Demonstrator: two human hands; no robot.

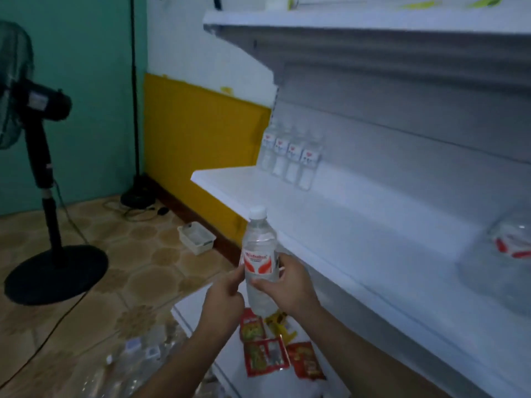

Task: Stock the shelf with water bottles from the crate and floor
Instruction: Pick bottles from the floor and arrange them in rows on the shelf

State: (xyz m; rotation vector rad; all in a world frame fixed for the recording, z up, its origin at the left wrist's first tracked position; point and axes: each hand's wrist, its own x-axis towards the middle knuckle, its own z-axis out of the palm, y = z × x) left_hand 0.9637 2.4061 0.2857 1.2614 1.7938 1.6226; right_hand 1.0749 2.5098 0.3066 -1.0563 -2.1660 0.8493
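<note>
The water bottle stands upright in mid-air just in front of the white shelf, held by both hands at the label band. The left hand pinches it from 9 o'clock with curled fingers; the right hand wraps it from 3 o'clock, thumb across the front below the label. It looks full and capped, so I judge it moderately heavy for its size, with thin plastic walls that give under a hard squeeze and a smooth, possibly slippery skin. The firmest hold is probably around the labelled waist or near the base. Four matching bottles stand in a row at 12 o'clock, at the shelf's back. More bottles lie on the floor at 7 o'clock.
</note>
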